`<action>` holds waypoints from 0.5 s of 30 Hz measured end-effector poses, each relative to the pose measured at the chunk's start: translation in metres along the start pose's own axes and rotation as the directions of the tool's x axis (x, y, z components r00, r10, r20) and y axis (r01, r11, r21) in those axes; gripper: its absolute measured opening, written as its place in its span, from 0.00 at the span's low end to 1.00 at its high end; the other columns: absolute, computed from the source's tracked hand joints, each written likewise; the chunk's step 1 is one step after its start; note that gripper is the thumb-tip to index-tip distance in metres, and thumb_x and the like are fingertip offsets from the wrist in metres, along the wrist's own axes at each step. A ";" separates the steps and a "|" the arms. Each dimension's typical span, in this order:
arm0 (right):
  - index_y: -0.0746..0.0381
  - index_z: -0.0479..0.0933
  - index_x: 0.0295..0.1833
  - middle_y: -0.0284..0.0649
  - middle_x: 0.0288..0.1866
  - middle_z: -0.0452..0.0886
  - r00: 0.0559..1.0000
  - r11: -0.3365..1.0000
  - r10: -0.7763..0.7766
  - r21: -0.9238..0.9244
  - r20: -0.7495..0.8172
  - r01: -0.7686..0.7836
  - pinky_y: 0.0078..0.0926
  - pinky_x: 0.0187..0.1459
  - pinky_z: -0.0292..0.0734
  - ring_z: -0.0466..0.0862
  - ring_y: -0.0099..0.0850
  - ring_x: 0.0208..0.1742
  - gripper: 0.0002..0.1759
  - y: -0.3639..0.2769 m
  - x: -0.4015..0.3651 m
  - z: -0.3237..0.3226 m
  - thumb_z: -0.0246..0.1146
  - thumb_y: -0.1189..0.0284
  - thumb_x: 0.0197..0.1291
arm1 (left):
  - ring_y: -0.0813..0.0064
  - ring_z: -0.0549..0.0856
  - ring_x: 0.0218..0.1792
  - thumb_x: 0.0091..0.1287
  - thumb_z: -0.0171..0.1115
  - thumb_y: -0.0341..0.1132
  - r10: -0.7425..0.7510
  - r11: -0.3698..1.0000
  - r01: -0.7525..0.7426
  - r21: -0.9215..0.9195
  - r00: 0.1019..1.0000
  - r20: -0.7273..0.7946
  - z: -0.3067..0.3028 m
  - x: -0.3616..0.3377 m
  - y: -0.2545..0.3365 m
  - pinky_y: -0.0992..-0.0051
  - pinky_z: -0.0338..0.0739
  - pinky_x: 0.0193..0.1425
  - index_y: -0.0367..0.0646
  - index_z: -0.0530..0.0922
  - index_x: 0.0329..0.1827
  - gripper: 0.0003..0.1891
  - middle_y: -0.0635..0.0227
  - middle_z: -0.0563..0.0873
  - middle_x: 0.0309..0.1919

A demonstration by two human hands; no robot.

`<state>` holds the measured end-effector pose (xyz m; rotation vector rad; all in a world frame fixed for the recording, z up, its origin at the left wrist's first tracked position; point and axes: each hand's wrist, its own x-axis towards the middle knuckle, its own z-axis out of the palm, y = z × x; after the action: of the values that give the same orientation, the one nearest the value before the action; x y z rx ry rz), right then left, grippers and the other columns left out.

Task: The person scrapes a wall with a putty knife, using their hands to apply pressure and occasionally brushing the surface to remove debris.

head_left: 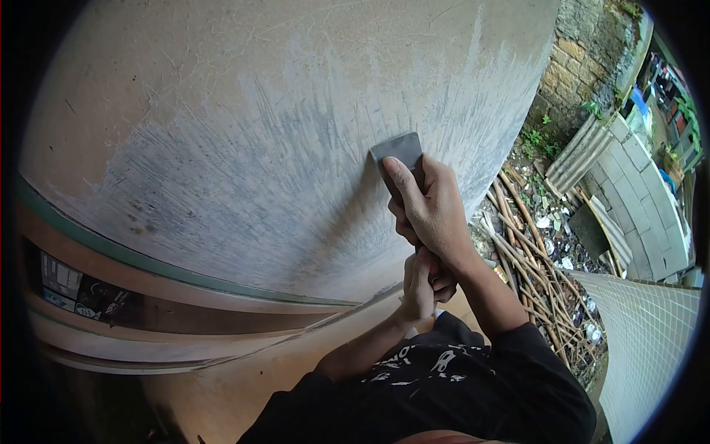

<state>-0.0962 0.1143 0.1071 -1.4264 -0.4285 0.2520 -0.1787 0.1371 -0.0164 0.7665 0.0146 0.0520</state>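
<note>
A flat dark grey scraper blade rests with its edge against the wall, whose surface is scratched and patchy grey-white. My right hand is wrapped round the tool close to the blade, the thumb lying along its face. Below it, my left hand is closed at the lower end of the same tool, nearly touching the right hand. The handle is mostly hidden by my fingers. A shadow of the tool falls on the wall to the left.
A green-edged ledge runs along the lower left, with a dark printed box in the recess below. Bamboo poles and litter lie at the right, near a block wall, corrugated sheets and white netting.
</note>
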 end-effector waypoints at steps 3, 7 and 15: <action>0.69 0.68 0.26 0.32 0.11 0.68 0.996 0.995 -0.042 -0.083 0.083 0.048 0.20 0.09 0.60 0.69 0.18 0.10 0.23 -0.009 0.003 -0.008 0.59 0.62 0.69 | 0.87 0.56 0.11 0.73 0.40 0.62 0.002 0.999 -0.003 -0.033 1.000 -0.014 0.010 0.006 -0.008 0.82 0.47 0.13 0.47 0.63 0.29 0.27 0.80 0.59 0.14; 0.64 0.64 0.27 0.30 0.13 0.66 0.998 0.996 0.014 -0.088 0.063 -0.009 0.17 0.09 0.55 0.65 0.15 0.10 0.23 0.010 -0.006 -0.008 0.59 0.59 0.69 | 0.86 0.55 0.10 0.71 0.40 0.64 -0.060 0.995 0.048 -0.086 0.989 -0.136 0.010 -0.003 -0.020 0.82 0.46 0.13 0.50 0.65 0.27 0.27 0.82 0.58 0.12; 0.67 0.66 0.27 0.31 0.12 0.66 0.993 0.994 -0.068 -0.075 0.095 0.075 0.21 0.08 0.59 0.67 0.18 0.10 0.23 -0.012 0.003 -0.004 0.59 0.61 0.69 | 0.87 0.58 0.10 0.73 0.41 0.62 0.039 0.999 -0.042 -0.033 0.996 -0.076 0.004 0.011 -0.007 0.82 0.47 0.13 0.46 0.62 0.27 0.27 0.80 0.60 0.13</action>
<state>-0.0930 0.1106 0.1195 -1.4774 -0.5698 0.2464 -0.1675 0.1302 -0.0182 0.7299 0.0699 0.1195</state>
